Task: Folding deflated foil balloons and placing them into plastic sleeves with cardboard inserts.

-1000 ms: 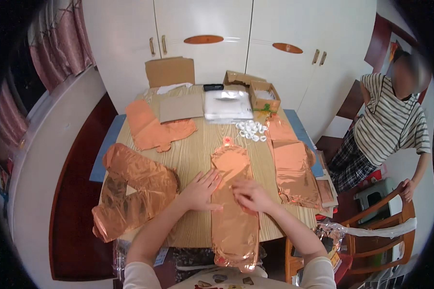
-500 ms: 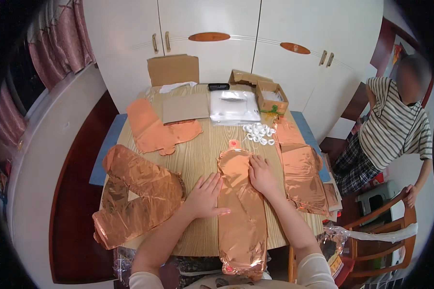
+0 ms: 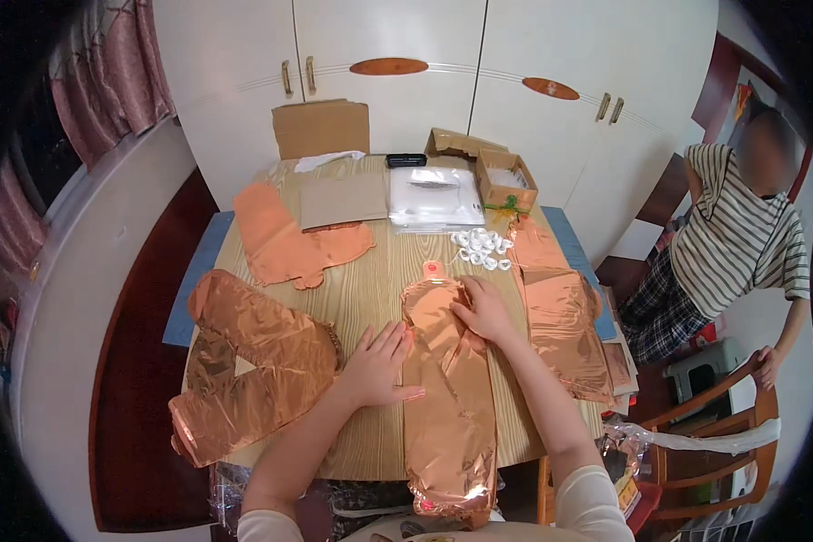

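Observation:
A folded rose-gold foil balloon [image 3: 452,388] lies lengthwise on the wooden table in front of me, its small tab [image 3: 434,270] pointing away. My left hand [image 3: 379,366] rests against its left edge with the fingers stretched out and the thumb apart. On the upper right edge lies my right hand [image 3: 486,312], fingers spread and thumb over the creased foil. At the left sits a larger crumpled foil balloon [image 3: 271,361], with a gap showing table in its middle. Another flat foil balloon [image 3: 560,330] is to the right of my right forearm.
Farther back are another foil balloon [image 3: 271,235], a grey board [image 3: 343,200], a stack of clear plastic bags [image 3: 434,199], white ribbon coils [image 3: 481,246] and a small cardboard box [image 3: 506,185]. A person [image 3: 741,235] in a striped shirt holds a wooden chair [image 3: 714,461] at the right.
My right hand has shifted slightly up and left, its thumb now spread over the foil, which is more creased there. The left hand stays at the balloon's edge.

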`<state>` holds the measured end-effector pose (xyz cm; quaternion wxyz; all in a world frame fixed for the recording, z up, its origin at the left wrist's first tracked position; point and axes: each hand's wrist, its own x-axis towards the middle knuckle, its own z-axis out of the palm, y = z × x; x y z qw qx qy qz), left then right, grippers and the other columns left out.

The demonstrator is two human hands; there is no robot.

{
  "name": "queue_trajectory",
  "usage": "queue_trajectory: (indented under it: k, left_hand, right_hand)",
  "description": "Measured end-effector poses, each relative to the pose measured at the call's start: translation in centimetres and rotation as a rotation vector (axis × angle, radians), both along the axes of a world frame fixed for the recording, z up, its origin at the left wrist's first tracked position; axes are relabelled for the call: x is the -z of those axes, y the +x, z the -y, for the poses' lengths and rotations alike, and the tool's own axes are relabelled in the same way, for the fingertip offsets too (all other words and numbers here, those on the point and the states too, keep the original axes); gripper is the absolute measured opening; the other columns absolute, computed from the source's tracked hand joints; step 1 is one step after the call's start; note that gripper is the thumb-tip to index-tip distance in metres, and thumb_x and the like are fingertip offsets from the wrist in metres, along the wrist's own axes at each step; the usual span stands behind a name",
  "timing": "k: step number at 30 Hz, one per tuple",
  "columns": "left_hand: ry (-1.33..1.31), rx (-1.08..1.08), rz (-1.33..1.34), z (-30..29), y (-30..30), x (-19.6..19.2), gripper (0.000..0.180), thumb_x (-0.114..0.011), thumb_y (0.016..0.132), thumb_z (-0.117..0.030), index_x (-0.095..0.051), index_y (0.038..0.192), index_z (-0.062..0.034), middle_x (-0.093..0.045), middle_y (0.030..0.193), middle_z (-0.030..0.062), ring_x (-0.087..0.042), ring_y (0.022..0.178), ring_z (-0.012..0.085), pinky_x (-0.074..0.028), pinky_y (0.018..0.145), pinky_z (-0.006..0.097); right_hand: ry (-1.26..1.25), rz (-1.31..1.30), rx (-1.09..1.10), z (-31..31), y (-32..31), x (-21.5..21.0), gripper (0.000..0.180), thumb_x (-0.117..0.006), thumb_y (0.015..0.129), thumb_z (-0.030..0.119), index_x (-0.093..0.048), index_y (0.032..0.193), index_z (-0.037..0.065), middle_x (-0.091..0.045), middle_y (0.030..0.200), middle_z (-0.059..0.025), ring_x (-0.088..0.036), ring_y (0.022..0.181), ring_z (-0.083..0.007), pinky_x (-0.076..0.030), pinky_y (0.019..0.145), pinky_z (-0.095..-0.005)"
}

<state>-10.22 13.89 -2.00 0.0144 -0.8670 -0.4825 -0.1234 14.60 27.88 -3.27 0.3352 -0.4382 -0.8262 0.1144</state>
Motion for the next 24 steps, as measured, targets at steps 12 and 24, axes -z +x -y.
queue_trajectory:
  k: [12, 24]
  left_hand:
    - [0.008, 0.020, 0.020, 0.0, 0.0, 0.1, 0.095, -0.053, 0.079, -0.071, -0.037, 0.143, -0.0024, -0.037, 0.145, 0.0235, -0.032, 0.138, 0.0364, -0.021, 0.112, 0.057]
    - [-0.019, 0.020, 0.041, -0.2, 0.0, -0.2, 0.093, -0.057, 0.078, -0.068, -0.037, 0.143, -0.0047, -0.035, 0.145, 0.0249, -0.031, 0.138, 0.0382, -0.024, 0.110, 0.059]
  right_hand:
    - [-0.410, 0.105, -0.079, -5.9, -1.8, -0.9, 0.030, -0.074, 0.073, 0.029, -0.065, 0.088, 0.005, -0.065, 0.084, -0.0132, -0.062, 0.083, -0.0322, -0.049, 0.076, -0.0411]
    - [-0.245, 0.015, -0.013, -4.5, -2.4, -0.8, 0.017, -0.067, 0.081, 0.014, -0.063, 0.092, 0.003, -0.065, 0.092, -0.0143, -0.063, 0.088, -0.0324, -0.050, 0.076, -0.0413]
